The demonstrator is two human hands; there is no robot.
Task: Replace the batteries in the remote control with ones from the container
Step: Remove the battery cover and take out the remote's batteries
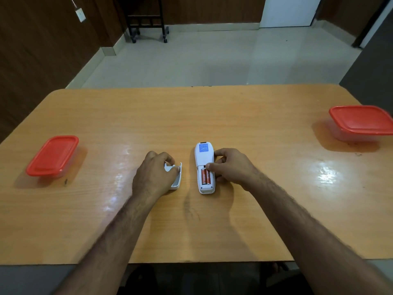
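Observation:
A white remote control (pixel 202 158) lies face down at the middle of the wooden table (pixel 212 116), its battery compartment uncovered. Two orange batteries (pixel 205 176) sit side by side inside it. My right hand (pixel 230 166) grips the remote from its right side, thumb at the top edge of the compartment. Left of the remote, my left hand (pixel 154 174) holds the white battery cover (pixel 177 177) against the tabletop. A clear container with a red lid (pixel 53 155) stands at the far left, and a second red-lidded container (pixel 361 121) at the far right. Both lids are on.
The table's near edge runs just under my forearms. Beyond its far edge lies pale tiled floor, with a dark wheeled rack (pixel 146 20) against the wood-panelled wall.

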